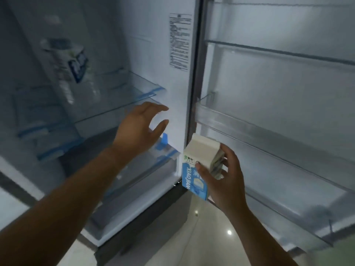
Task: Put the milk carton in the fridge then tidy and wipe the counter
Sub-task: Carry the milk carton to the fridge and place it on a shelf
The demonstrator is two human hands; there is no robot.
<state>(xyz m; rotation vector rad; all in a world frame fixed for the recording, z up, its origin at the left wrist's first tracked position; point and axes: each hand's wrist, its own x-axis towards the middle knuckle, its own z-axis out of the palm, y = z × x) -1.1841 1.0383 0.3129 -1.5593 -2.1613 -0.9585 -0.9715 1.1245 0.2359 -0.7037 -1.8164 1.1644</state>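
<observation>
A view from a person's head, looking down and forward into an open fridge [134, 54]. The fridge is lit inside and nearly bare: glass shelves [123, 104] with blue trim run across the cabinet, and a blurred white-and-blue bottle [65, 68] stands near the back left corner of an upper shelf. A printed label [179, 41] is stuck on the inner right wall. The door [278, 93] stands open at the right, and its clear door racks [259, 135] look empty.

The right hand [223, 183] holds the milk carton [198, 166], a white and blue gable-top pack, with the thumb on its front face and the fingers [223, 160] wrapped on its far side. The carton is tilted, in the air, just outside the cabinet at its lower right front corner, between the cabinet edge and the door racks. It touches no shelf.

The left hand [140, 127] reaches into the cabinet above the front edge of a lower shelf, fingers spread apart and holding nothing.

Judged from this, the first step is under way but not done: the fridge is open, the carton has arrived at it, yet it is not set down inside. Closing the door, tidying and wiping the surface all appear to remain; no counter surface is in view here.
</observation>
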